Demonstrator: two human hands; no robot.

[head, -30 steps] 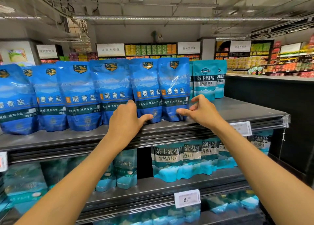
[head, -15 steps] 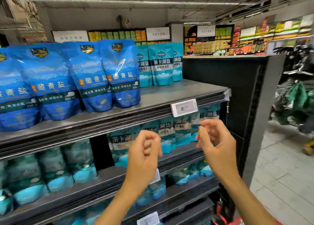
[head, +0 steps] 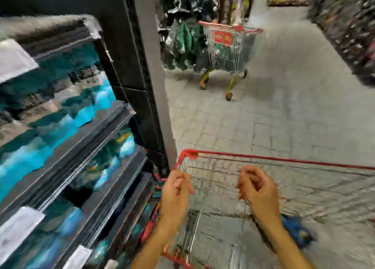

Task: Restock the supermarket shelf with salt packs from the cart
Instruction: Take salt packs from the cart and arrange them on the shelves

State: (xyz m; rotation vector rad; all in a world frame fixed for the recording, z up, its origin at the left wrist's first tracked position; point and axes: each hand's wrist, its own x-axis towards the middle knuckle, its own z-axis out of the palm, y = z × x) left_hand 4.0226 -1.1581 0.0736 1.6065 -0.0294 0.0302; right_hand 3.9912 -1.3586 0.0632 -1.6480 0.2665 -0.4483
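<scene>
The picture is blurred by motion. A red-rimmed wire cart (head: 284, 160) stands right below me. My left hand (head: 176, 189) hovers over its left front corner, fingers loosely curled, holding nothing. Above the basket, my right hand (head: 256, 189) hangs the same way, empty too. A blue pack (head: 294, 228) shows inside the cart at the right, partly behind my right forearm. On the left are the dark shelves (head: 105, 130) with turquoise salt packs (head: 85, 112).
A black end panel (head: 142, 76) closes the shelf unit on its right side. A second cart (head: 227, 49) with red signs stands farther down the grey tiled aisle, beside green goods. More blurred shelving runs along the far right.
My view has swung right and down from the shelf to the cart. Both hands left the blue packs on the top shelf and came down over the cart, empty.
</scene>
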